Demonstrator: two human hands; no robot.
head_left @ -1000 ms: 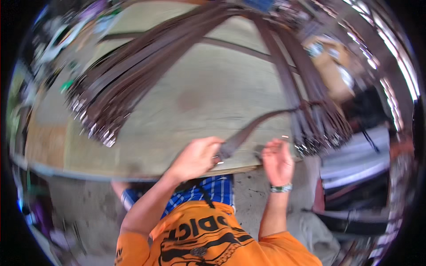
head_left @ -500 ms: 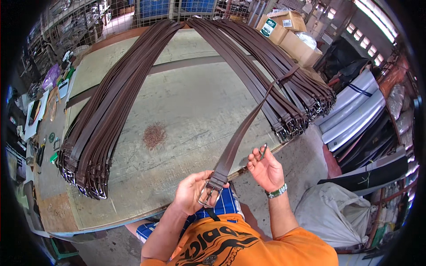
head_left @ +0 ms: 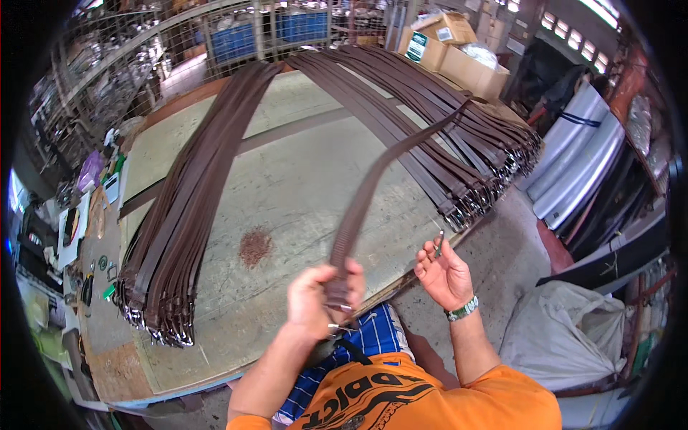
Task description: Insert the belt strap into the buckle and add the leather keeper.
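Bundled belts (head_left: 193, 201) on the surface (head_left: 315, 186), tools (head_left: 88, 287) by its left edge and cartons (head_left: 469, 72) at its far-right corner show a workshop.

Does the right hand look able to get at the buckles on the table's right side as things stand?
Probably yes: the right hand is close to those buckles, with nothing visible between them, though the slim object it holds may hinder its grip.
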